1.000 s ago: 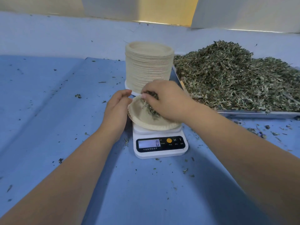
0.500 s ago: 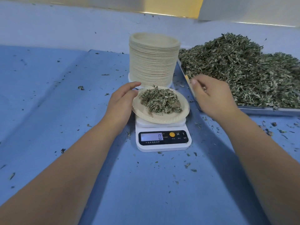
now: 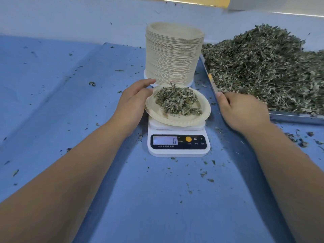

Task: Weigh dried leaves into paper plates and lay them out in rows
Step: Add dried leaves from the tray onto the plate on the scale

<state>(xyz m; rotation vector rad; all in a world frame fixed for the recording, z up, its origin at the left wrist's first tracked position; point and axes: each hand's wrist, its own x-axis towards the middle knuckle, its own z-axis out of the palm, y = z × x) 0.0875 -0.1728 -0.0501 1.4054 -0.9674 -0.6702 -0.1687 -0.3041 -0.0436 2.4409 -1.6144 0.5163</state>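
Observation:
A paper plate with a small heap of dried leaves sits on a white digital scale, whose display reads 6. My left hand rests against the plate's left rim with relaxed fingers. My right hand hovers to the right of the plate at the near corner of the leaf tray. Its fingers are loosely curled and its thumb points forward. I see nothing held in it. Behind the scale stands a tall stack of paper plates.
A metal tray at the right holds a large pile of dried leaves. Blue cloth covers the table, with leaf crumbs scattered across it. A pale wall rises behind the stack.
My right hand let leaves fall onto the plate and drew away right to the tray corner. The scale reading rose from 0 to 6. My left hand stayed at the rim.

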